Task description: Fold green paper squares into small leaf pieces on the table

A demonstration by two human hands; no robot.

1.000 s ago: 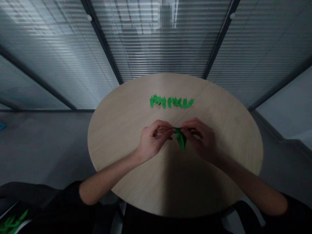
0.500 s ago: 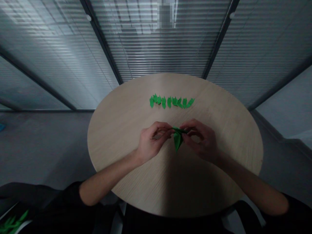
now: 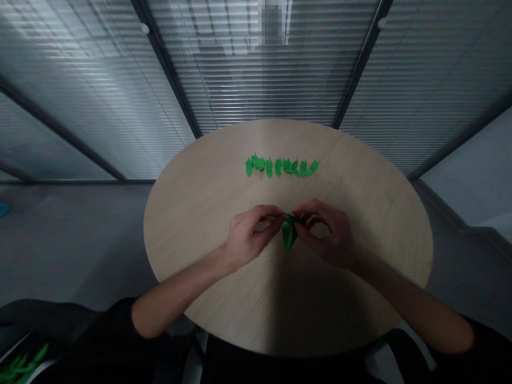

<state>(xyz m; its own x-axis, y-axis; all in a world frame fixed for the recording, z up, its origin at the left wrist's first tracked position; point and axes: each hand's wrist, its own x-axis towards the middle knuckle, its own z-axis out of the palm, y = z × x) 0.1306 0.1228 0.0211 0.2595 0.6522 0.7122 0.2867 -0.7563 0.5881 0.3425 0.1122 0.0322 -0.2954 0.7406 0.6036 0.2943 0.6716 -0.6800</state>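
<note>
Between my two hands, above the middle of the table, is a green leaf-shaped piece, its pointed end hanging down. My left hand pinches its upper edge from the left with thumb and fingertips. From the right, my right hand grips the same piece near its top, hiding part of it. Whether it is folded paper or fabric I cannot tell. Beyond my hands, several similar green leaves lie in a row across the far part of the table.
The round wooden table has its far edge close to the glass partition with blinds. Green leafy pieces show at the lower left, beside the dark sleeve. A small blue object lies on the floor at the far left.
The held green leaf has shifted slightly down and left, and its hanging tip has turned a little. Both hands still pinch it; the row of leaves is unchanged.
</note>
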